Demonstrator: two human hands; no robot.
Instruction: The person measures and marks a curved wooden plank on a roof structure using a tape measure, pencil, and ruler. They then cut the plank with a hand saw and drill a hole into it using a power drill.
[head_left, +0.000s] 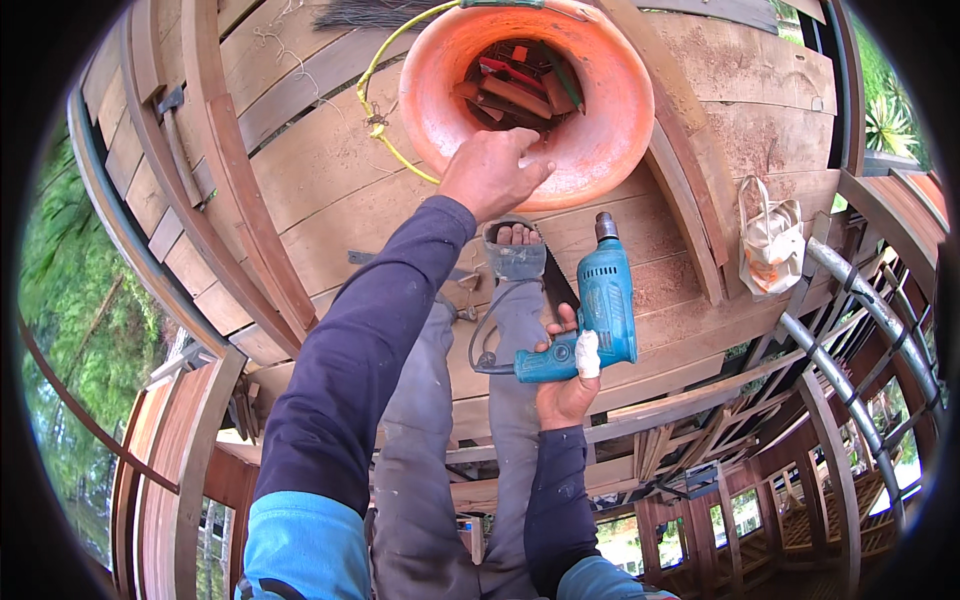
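Holding a teal electric drill (590, 318) in my right hand (565, 385) while my left hand (493, 172) grips an orange bucket's (450, 80) rim.

My right fingers wrap fully round the drill's handle, one wearing a white bandage, above the plank deck (330, 190). My left hand clamps the bucket's near rim; wooden-handled tools (520, 85) lie inside it.
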